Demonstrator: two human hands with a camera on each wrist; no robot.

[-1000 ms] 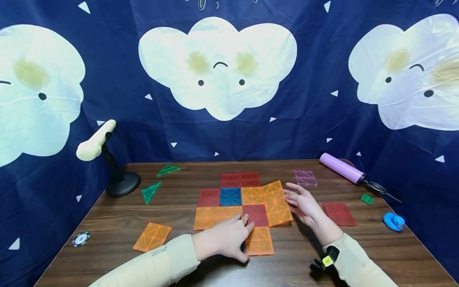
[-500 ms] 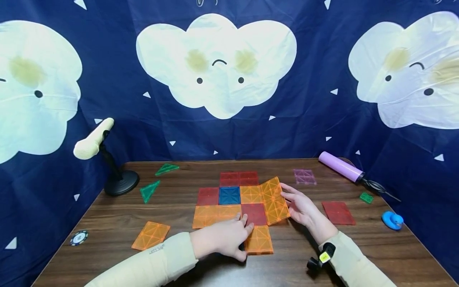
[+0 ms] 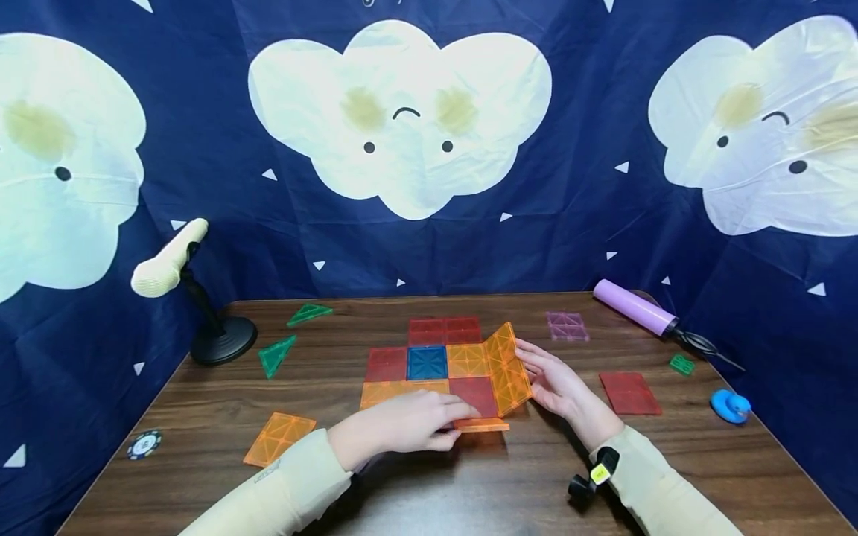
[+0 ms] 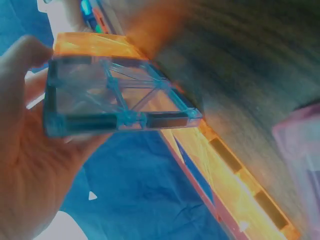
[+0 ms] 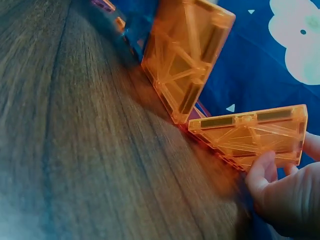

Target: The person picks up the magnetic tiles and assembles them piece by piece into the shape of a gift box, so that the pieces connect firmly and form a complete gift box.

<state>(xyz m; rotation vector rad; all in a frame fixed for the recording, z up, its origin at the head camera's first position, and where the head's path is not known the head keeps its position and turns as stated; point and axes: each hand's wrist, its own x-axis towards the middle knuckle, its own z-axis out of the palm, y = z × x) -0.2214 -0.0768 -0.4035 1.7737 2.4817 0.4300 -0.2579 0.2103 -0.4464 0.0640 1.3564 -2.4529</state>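
From the head camera, a person in cream sleeves works a flat patch of magnetic tiles (image 3: 429, 363) at the middle of a wooden worktop (image 3: 201, 417): the right hand (image 3: 553, 385), fingers straight and relaxed, props the outer face of a tilted pair of orange tiles (image 3: 507, 370) hinged up along the patch's right edge, their long axis running away from the person, while the left hand (image 3: 402, 424) lies at the near edge with its fingertips on a raised orange tile (image 3: 481, 425), seen almost edge-on just right of them. Each hand is nearer its own flap; nothing stands between the two. Around them lie a loose orange tile (image 3: 278, 438), two green triangles (image 3: 278, 354), a pink tile (image 3: 567, 326), a red tile (image 3: 628, 392), a small green piece (image 3: 681, 364), a blue duck (image 3: 731, 406), a lilac pump (image 3: 633, 307), a chip (image 3: 144, 444) and a microphone on a stand (image 3: 167, 262), all well apart from the flaps. The left wrist camera shows the left hand's curled fingers (image 4: 22, 150) holding a clear blue-tinted tile (image 4: 117, 107) against the palm, orange tile edges (image 4: 235, 175) beyond. The right wrist camera shows the tilted pair (image 5: 187, 55) rising from the worktop and the raised tile (image 5: 252, 132) level beside it, pinched by the left hand's fingers (image 5: 262, 175); the right hand itself is out of that frame.
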